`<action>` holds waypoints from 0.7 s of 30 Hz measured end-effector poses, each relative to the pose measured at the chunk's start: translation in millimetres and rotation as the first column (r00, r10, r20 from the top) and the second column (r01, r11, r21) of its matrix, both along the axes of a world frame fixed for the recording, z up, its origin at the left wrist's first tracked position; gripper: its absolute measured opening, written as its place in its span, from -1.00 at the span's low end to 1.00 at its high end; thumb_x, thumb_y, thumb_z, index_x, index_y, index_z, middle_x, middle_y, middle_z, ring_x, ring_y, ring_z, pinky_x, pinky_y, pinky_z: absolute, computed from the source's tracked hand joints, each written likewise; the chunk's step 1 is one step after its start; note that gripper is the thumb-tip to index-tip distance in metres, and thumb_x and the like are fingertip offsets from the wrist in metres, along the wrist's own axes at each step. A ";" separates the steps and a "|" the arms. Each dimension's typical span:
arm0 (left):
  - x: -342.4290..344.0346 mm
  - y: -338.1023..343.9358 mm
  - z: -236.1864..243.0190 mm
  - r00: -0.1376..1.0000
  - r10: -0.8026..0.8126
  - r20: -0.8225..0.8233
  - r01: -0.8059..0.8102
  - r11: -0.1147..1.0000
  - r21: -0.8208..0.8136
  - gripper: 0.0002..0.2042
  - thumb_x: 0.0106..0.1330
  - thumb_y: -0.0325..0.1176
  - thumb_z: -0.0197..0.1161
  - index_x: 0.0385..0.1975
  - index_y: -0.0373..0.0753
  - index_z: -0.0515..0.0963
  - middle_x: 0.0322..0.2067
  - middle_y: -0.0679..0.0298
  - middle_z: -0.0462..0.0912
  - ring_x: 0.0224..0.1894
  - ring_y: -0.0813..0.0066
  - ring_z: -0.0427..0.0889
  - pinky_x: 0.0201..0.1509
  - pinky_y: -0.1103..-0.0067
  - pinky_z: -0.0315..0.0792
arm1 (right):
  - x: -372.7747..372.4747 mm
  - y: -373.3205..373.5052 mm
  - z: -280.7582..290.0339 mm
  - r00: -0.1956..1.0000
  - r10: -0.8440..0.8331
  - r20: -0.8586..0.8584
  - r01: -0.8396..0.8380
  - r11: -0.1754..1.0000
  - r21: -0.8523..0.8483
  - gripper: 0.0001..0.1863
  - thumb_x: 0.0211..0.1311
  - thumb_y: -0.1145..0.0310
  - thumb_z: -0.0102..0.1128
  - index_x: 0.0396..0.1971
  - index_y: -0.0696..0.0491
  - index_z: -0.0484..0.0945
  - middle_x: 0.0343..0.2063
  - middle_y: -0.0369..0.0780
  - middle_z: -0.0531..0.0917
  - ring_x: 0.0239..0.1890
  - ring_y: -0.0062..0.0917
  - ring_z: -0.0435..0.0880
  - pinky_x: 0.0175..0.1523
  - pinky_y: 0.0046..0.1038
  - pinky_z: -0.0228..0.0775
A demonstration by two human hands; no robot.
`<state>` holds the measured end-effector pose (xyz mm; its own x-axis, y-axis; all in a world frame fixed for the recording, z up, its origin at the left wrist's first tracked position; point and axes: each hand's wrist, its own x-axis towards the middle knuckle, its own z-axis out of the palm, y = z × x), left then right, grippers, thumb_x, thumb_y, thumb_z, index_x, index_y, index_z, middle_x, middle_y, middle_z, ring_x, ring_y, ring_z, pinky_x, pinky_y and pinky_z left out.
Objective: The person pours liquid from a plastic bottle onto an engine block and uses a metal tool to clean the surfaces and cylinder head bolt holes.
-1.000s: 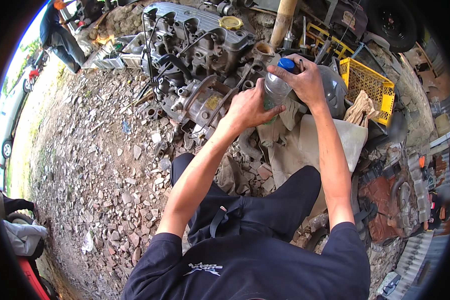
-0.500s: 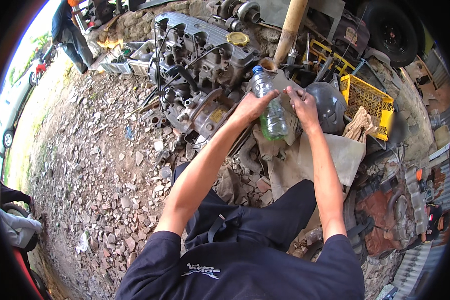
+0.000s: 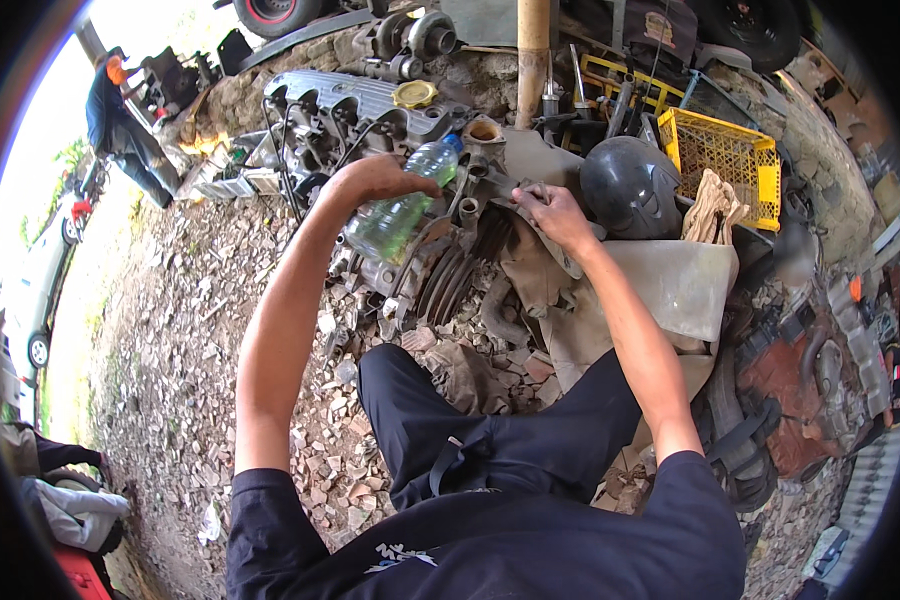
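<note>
A clear plastic bottle (image 3: 394, 226) with green liquid in it leans over the engine, its blue cap (image 3: 454, 142) up and to the right. My left hand (image 3: 375, 180) is wrapped round the bottle from above. To the right of it, my right hand (image 3: 558, 215) is closed with fingers pinched together; whatever small thing they grip is too unclear to name. Beneath and beyond the bottle lies a greasy engine (image 3: 345, 98) with a ribbed grey cover and a yellow filler cap (image 3: 415, 94). Tan sheeting (image 3: 670, 285) spreads below my right forearm.
A black helmet (image 3: 630, 185) sits right of my right hand, before a yellow crate (image 3: 720, 150). A wooden pole (image 3: 533, 70) rises behind the engine. Broken stones (image 3: 200, 350) cover the ground at left. Another person (image 3: 125, 130) stands at far left.
My left hand has moved left with the bottle, which has gone from nearly upright to tilted. My right hand has shifted left too. The view has turned slightly.
</note>
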<state>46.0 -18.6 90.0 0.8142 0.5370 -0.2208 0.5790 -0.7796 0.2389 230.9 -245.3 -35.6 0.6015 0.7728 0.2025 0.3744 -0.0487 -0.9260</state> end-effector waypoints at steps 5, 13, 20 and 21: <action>13.5 1.6 21.3 0.990 0.009 -0.142 0.019 0.981 0.192 -0.07 -0.20 0.24 0.47 0.19 -0.29 0.55 0.03 -0.09 0.68 0.06 0.07 0.69 0.19 0.35 0.50 | 2.7 -5.2 -6.6 1.000 0.023 0.019 -0.023 1.000 -0.016 -0.53 0.36 -0.03 0.26 -0.30 0.17 0.68 -0.64 -0.37 0.52 -0.52 -0.70 0.45 -0.33 -0.49 0.34; 25.0 -7.0 36.4 0.992 -0.016 -0.124 0.073 0.878 0.473 -0.39 -0.21 0.12 0.56 -0.16 -0.16 0.73 -0.12 0.13 0.77 -0.05 0.13 0.74 0.01 0.28 0.60 | 14.8 -17.8 -25.7 1.000 0.029 0.008 -0.029 1.000 0.000 -0.45 0.35 -0.07 0.26 -0.56 0.14 0.48 -0.64 -0.35 0.52 -0.52 -0.67 0.43 -0.32 -0.44 0.36; 20.5 -32.1 45.7 0.987 -0.060 -0.149 0.120 0.892 0.436 -0.13 -0.31 -0.06 0.60 0.21 -0.10 0.56 0.07 0.11 0.68 0.13 0.17 0.64 0.23 0.33 0.50 | 11.0 -26.7 -27.2 1.000 0.004 0.017 -0.004 1.000 -0.012 -0.47 0.35 -0.08 0.25 -0.50 0.16 0.57 -0.64 -0.32 0.54 -0.52 -0.62 0.46 -0.30 -0.41 0.37; 18.6 -32.4 43.4 0.991 -0.067 -0.119 0.114 0.885 0.451 -0.15 -0.30 -0.09 0.60 0.20 -0.07 0.57 0.05 0.13 0.69 0.12 0.16 0.65 0.21 0.31 0.51 | 8.9 -27.9 -25.4 1.000 0.003 0.011 -0.003 1.000 -0.016 -0.47 0.35 -0.08 0.25 -0.49 0.16 0.58 -0.64 -0.31 0.54 -0.52 -0.62 0.47 -0.29 -0.40 0.38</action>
